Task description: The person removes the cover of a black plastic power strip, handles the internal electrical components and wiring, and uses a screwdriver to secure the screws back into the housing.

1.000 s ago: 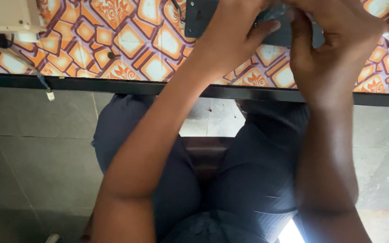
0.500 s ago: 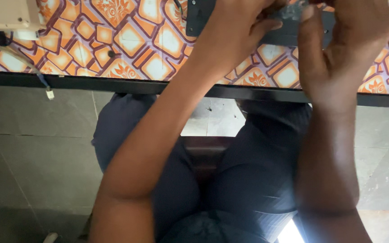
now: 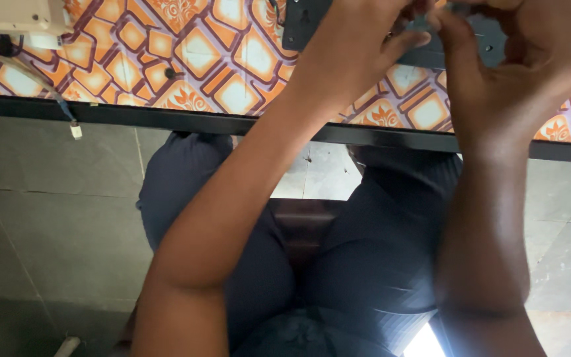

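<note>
Both of my hands are raised at the top edge of the view, over a flat dark grey device [image 3: 302,23] that lies on the table. My left hand [image 3: 355,49] rests on the device with its thumb stretched out to the right. Close beside it, my right hand [image 3: 530,63] has its fingers curled over the device's right part. The fingertips of both hands are cut off by the top of the frame, so what they pinch is hidden.
The table wears an orange and purple patterned cloth [image 3: 166,59] with a black front edge [image 3: 166,119]. A beige box [image 3: 14,16] sits at the far left, and a thin cable with a small plug [image 3: 74,129] hangs off the edge. Below are my dark trousers [image 3: 378,264] and grey floor tiles [image 3: 47,218].
Both hands have shifted a little further up, and the right hand's fingers have curled in more tightly over the device. The device has stayed in place.
</note>
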